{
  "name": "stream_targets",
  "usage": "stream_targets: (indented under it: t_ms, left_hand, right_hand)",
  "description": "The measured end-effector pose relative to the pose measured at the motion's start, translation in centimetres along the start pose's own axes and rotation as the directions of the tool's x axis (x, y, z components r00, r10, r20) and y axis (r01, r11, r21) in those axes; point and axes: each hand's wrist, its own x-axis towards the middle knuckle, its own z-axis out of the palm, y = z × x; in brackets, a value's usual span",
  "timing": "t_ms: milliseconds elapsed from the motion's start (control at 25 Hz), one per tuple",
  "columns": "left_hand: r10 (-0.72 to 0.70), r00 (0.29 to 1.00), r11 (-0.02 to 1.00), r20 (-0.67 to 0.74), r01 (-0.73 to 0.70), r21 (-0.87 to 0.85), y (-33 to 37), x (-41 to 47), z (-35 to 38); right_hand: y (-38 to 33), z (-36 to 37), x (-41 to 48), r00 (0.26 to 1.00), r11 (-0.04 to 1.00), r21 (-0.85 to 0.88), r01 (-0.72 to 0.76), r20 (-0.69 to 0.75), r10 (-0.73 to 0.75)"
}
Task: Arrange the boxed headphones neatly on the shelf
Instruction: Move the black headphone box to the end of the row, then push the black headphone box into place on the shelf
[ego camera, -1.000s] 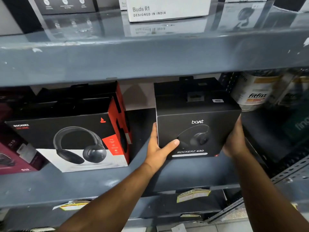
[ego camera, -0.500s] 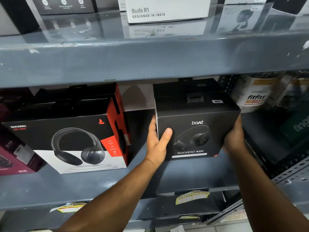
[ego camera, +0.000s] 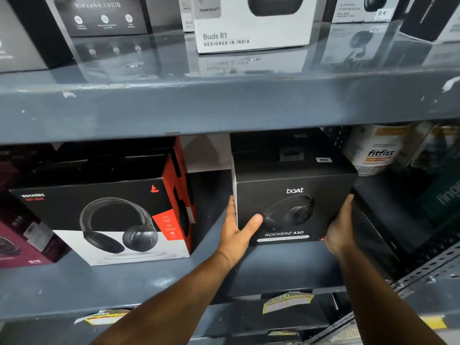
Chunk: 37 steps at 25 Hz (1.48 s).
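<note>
A black headphone box (ego camera: 293, 195) marked boAt Rockerz 430 stands upright on the grey middle shelf (ego camera: 149, 277), right of centre. My left hand (ego camera: 236, 232) clasps its lower left corner, thumb across the front face. My right hand (ego camera: 341, 227) presses against its lower right side. To the left stands a larger black, red and white Rockerz headphone box (ego camera: 104, 210), with a gap of bare shelf between the two. A maroon box (ego camera: 22, 235) sits at the far left, partly cut off.
The upper shelf (ego camera: 224, 100) carries a white Buds R1 box (ego camera: 249, 28) and a dark Nirvana Lucid box (ego camera: 99, 16). Fitfizz tubs (ego camera: 375, 150) crowd the right of the middle shelf. A perforated metal upright (ego camera: 423, 270) runs at the lower right.
The black box has been pushed slightly further back on the shelf. My left thumb has slid toward the box's left corner. Both hands stay on it.
</note>
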Motion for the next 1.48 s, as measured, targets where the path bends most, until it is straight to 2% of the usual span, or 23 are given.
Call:
stream_targets:
  t_ms: [160,240,280,320,360,400,440,480,520,560,600,640,680,720,760,840,960,1080,1160,1240,1320,1400,1480]
  left_hand:
    - [0.036,0.999,0.997,0.0,-0.036,0.068,1.0,-0.4,-0.1]
    - [0.04,0.999,0.998,0.028,-0.041,0.044,2.0,-1.1,0.1]
    - [0.034,0.999,0.999,0.021,-0.034,0.017,2.2,-2.4,0.0]
    - [0.064,0.998,0.998,-0.004,-0.064,0.008,2.0,-4.4,-0.8]
    - [0.145,0.989,0.989,-0.041,-0.144,0.033,1.5,-6.9,-2.1]
    - [0.253,0.965,0.963,-0.063,-0.245,0.108,0.8,-9.8,-3.9]
    - [0.361,0.927,0.92,-0.101,-0.337,0.198,0.0,-12.6,-6.3]
    - [0.458,0.862,0.877,-0.218,-0.398,0.269,-0.6,-14.5,-9.6]
    - [0.494,0.781,0.865,-0.382,-0.396,0.308,-0.9,-15.4,-13.2]
    - [0.458,0.699,0.889,-0.549,-0.348,0.299,-0.8,-15.3,-16.4]
    - [0.372,0.615,0.928,-0.695,-0.27,0.257,-0.2,-14.7,-19.2]
    - [0.277,0.572,0.96,-0.772,-0.192,0.202,0.5,-13.9,-21.6]
    - [0.224,0.603,0.974,-0.766,-0.161,0.158,1.0,-12.9,-23.3]
    - [0.21,0.679,0.977,-0.703,-0.169,0.129,1.1,-12.1,-24.6]
    - [0.21,0.759,0.977,-0.617,-0.185,0.105,1.0,-11.4,-25.8]
    - [0.196,0.865,0.979,-0.462,-0.199,0.043,0.3,-9.6,-28.6]
    - [0.137,0.942,0.99,-0.308,-0.144,0.002,0.1,-6.6,-31.6]
    - [0.049,0.974,0.993,-0.223,-0.071,-0.092,-0.5,-4.7,-32.1]
    - [-0.008,0.974,0.998,-0.228,-0.008,-0.069,-1.1,-4.1,-31.6]
    - [-0.046,0.966,0.993,-0.254,0.016,-0.117,-1.5,-3.5,-31.3]
    - [-0.008,0.964,0.996,-0.265,-0.015,-0.088,-1.2,-3.4,-30.9]
    - [0.007,0.965,0.999,-0.261,-0.02,-0.048,-0.7,-3.8,-30.6]
    - [0.012,0.976,1.0,-0.219,-0.01,0.011,-0.4,-4.0,-30.5]
  right_hand:
    - [-0.2,0.7,-0.7,1.0,1.0,-0.003,0.022,-0.015,-0.022]
    - [-0.8,0.7,-1.4,0.998,0.999,0.012,0.039,-0.05,-0.038]
    - [-1.0,0.5,-2.2,0.991,0.995,0.025,0.096,-0.097,-0.093]
    - [-0.9,0.3,-3.4,0.964,0.978,-0.019,0.208,-0.168,-0.208]
    - [-0.1,-0.1,-5.0,0.893,0.923,-0.159,0.351,-0.24,-0.381]
    - [1.4,0.0,-7.3,0.793,0.81,-0.346,0.473,-0.234,-0.563]
    - [3.2,0.9,-10.2,0.708,0.661,-0.475,0.582,-0.104,-0.698]
    - [5.7,2.4,-12.7,0.658,0.521,-0.497,0.694,0.143,-0.739]
    - [8.2,4.3,-14.8,0.625,0.452,-0.446,0.772,0.403,-0.669]
    - [10.2,6.4,-16.0,0.594,0.448,-0.394,0.803,0.596,-0.54]
    - [11.5,9.0,-16.5,0.584,0.488,-0.367,0.792,0.686,-0.434]
    - [12.2,11.7,-16.5,0.638,0.569,-0.384,0.727,0.683,-0.354]
    - [12.6,14.2,-15.8,0.729,0.663,-0.424,0.617,0.624,-0.28]
    - [13.1,16.2,-14.8,0.816,0.763,-0.439,0.475,0.544,-0.195]
    - [13.6,17.4,-13.7,0.866,0.846,-0.41,0.342,0.487,-0.114]
    - [14.6,19.1,-12.1,0.91,0.911,-0.366,0.19,0.414,-0.023]
    - [15.1,19.3,-11.0,0.933,0.946,-0.324,0.028,0.348,0.091]
    - [16.1,19.5,-10.7,0.937,0.948,-0.318,-0.026,0.322,0.133]
    - [17.1,19.7,-10.1,0.971,0.944,-0.326,-0.047,0.209,0.12]
    - [17.8,20.3,-9.7,1.0,0.923,-0.384,-0.021,0.002,0.024]
    - [18.1,20.5,-10.1,0.981,0.892,-0.451,0.003,-0.172,-0.09]
    - [18.3,20.7,-10.8,0.958,0.856,-0.511,0.08,-0.198,-0.208]
    - [18.2,20.6,-10.9,0.946,0.834,-0.537,0.128,-0.187,-0.265]
